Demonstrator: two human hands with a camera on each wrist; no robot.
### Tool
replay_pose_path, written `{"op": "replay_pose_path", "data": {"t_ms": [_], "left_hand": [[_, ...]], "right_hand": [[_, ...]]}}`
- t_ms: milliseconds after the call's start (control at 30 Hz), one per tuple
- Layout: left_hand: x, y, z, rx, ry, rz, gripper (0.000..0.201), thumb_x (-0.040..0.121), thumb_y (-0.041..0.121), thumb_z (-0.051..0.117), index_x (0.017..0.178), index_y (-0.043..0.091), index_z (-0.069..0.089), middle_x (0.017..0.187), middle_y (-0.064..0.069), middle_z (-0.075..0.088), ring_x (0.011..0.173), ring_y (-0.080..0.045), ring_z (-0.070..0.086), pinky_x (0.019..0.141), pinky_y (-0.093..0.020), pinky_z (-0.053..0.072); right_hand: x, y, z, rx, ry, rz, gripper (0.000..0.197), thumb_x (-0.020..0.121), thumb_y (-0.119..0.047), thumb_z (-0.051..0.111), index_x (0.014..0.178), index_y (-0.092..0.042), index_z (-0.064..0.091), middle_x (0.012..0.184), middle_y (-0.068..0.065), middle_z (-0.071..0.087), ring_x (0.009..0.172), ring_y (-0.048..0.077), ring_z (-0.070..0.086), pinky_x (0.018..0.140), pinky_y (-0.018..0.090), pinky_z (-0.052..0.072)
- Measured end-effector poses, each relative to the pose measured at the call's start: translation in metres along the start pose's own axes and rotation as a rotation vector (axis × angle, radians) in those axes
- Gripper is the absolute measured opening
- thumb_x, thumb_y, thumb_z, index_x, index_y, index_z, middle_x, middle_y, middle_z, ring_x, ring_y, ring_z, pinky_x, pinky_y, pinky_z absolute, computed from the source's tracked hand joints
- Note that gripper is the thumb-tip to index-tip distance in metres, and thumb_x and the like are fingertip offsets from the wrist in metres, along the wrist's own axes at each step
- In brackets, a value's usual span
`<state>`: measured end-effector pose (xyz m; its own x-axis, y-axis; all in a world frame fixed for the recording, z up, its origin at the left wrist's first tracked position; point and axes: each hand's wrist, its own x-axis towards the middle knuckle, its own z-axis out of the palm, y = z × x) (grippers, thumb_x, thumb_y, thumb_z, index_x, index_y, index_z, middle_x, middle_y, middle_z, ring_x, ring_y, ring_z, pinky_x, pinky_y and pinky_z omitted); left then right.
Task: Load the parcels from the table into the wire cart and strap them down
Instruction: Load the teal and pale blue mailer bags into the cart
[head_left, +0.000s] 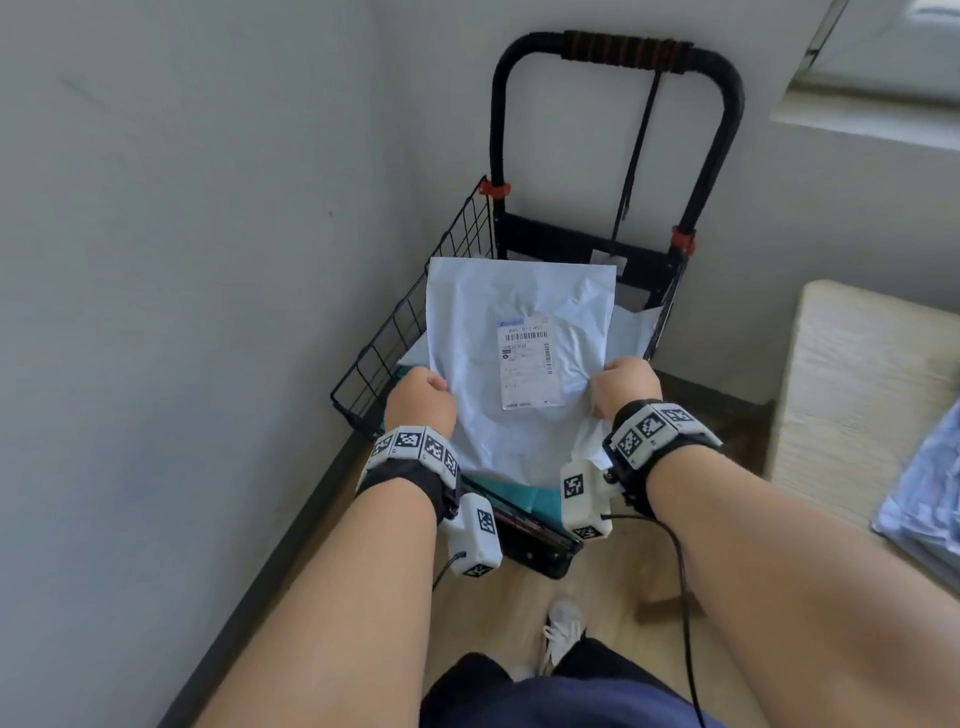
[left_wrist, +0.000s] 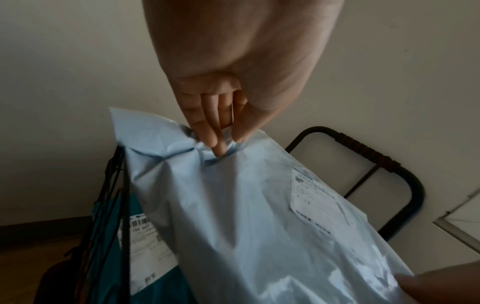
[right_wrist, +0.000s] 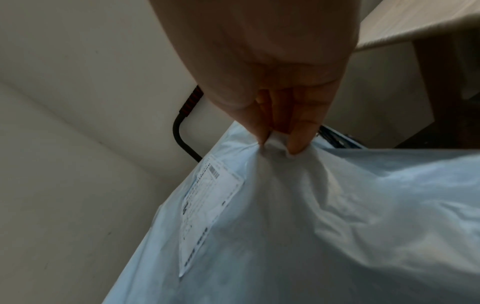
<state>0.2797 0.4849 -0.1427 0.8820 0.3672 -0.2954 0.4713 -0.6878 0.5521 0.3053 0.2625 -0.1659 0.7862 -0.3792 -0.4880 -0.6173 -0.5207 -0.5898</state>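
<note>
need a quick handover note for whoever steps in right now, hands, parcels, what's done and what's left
Left hand: pinches the left edge of the white parcel.
Right hand: pinches its right edge.
The white parcel is held over the wire cart; a teal parcel is already inside.
Done: at least one parcel loaded.
Left: set this one down, fetch the parcel on the table, strap the load down.

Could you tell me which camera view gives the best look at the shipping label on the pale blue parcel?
The head view: the shipping label faces the camera nearly square, its barcode sharp. The left wrist view catches it at a slant, blurred, and the right wrist view shows it foreshortened along the pale blue parcel.
</note>
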Motion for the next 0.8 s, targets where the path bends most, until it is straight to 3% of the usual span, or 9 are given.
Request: {"op": "replay_pose_path", "data": {"t_ms": [133, 233, 267, 333, 400, 433, 533, 633, 800], "left_hand": [[0.040, -0.002, 0.001, 0.061, -0.087, 0.002, 0.032, 0.089, 0.008, 0.044, 0.107, 0.014, 0.069, 0.112, -0.002, 0.067, 0.102, -0.028, 0.060, 0.079, -0.030, 0.046], [0.068, -0.006, 0.002, 0.144, -0.174, 0.012, 0.023, 0.086, 0.003, 0.043, 0.073, 0.005, 0.062, 0.091, -0.016, 0.062, 0.084, -0.035, 0.056, 0.067, -0.031, 0.042], [0.080, -0.007, 0.002, 0.166, -0.199, 0.010, 0.022, 0.085, 0.002, 0.043, 0.072, 0.000, 0.059, 0.092, -0.023, 0.061, 0.083, -0.038, 0.056, 0.067, -0.036, 0.043], [0.104, -0.008, 0.005, 0.186, -0.255, 0.006, 0.023, 0.088, 0.003, 0.042, 0.091, -0.009, 0.062, 0.105, -0.027, 0.062, 0.097, -0.041, 0.060, 0.078, -0.040, 0.048], [0.127, -0.010, 0.009, 0.217, -0.316, 0.009, 0.028, 0.091, 0.004, 0.041, 0.103, -0.010, 0.062, 0.112, -0.026, 0.062, 0.105, -0.039, 0.059, 0.084, -0.039, 0.047], [0.138, -0.009, 0.010, 0.238, -0.347, 0.022, 0.029, 0.092, 0.005, 0.040, 0.105, -0.010, 0.062, 0.113, -0.026, 0.062, 0.107, -0.039, 0.058, 0.084, -0.038, 0.046], [0.166, -0.013, 0.011, 0.328, -0.447, 0.068, 0.031, 0.094, 0.004, 0.037, 0.106, -0.009, 0.062, 0.117, -0.023, 0.061, 0.109, -0.037, 0.057, 0.080, -0.034, 0.041], [0.193, -0.024, 0.014, 0.393, -0.504, 0.089, 0.033, 0.095, 0.006, 0.037, 0.113, -0.007, 0.061, 0.121, -0.021, 0.060, 0.113, -0.035, 0.056, 0.083, -0.033, 0.042], [0.221, -0.048, 0.015, 0.495, -0.625, 0.097, 0.026, 0.093, 0.006, 0.041, 0.101, -0.007, 0.062, 0.116, -0.023, 0.061, 0.108, -0.036, 0.057, 0.076, -0.030, 0.038]], "right_hand": [[0.022, -0.019, 0.019, -0.055, -0.050, 0.039, 0.014, 0.082, -0.001, 0.052, 0.085, -0.007, 0.064, 0.085, 0.011, 0.065, 0.077, 0.029, 0.059, 0.068, 0.030, 0.047], [0.031, -0.029, 0.034, -0.074, -0.054, 0.073, 0.019, 0.085, -0.002, 0.053, 0.099, -0.006, 0.064, 0.090, 0.012, 0.064, 0.081, 0.030, 0.060, 0.069, 0.032, 0.049], [0.035, -0.032, 0.039, -0.072, -0.048, 0.079, 0.022, 0.087, -0.005, 0.052, 0.105, -0.004, 0.064, 0.096, 0.014, 0.065, 0.086, 0.031, 0.062, 0.073, 0.034, 0.051], [0.043, -0.039, 0.048, -0.056, -0.029, 0.110, 0.027, 0.089, -0.009, 0.052, 0.112, -0.001, 0.063, 0.103, 0.016, 0.066, 0.093, 0.032, 0.064, 0.077, 0.037, 0.056], [0.048, -0.046, 0.056, -0.101, -0.047, 0.173, 0.022, 0.088, -0.005, 0.055, 0.108, -0.002, 0.063, 0.084, 0.010, 0.062, 0.071, 0.025, 0.059, 0.058, 0.032, 0.051], [0.051, -0.050, 0.060, -0.127, -0.047, 0.208, 0.021, 0.088, -0.004, 0.056, 0.107, -0.002, 0.063, 0.080, 0.008, 0.059, 0.066, 0.023, 0.056, 0.056, 0.030, 0.048], [0.060, -0.060, 0.078, -0.061, 0.016, 0.248, 0.025, 0.090, -0.011, 0.055, 0.110, -0.001, 0.064, 0.105, 0.015, 0.067, 0.090, 0.031, 0.065, 0.079, 0.036, 0.055], [0.064, -0.069, 0.100, -0.127, -0.011, 0.312, 0.010, 0.088, -0.002, 0.055, 0.097, -0.003, 0.060, 0.106, 0.014, 0.065, 0.076, 0.025, 0.055, 0.070, 0.031, 0.046], [0.071, -0.070, 0.138, -0.080, 0.028, 0.363, 0.020, 0.089, -0.003, 0.051, 0.104, -0.004, 0.062, 0.096, 0.011, 0.064, 0.083, 0.029, 0.057, 0.070, 0.031, 0.046]]}}
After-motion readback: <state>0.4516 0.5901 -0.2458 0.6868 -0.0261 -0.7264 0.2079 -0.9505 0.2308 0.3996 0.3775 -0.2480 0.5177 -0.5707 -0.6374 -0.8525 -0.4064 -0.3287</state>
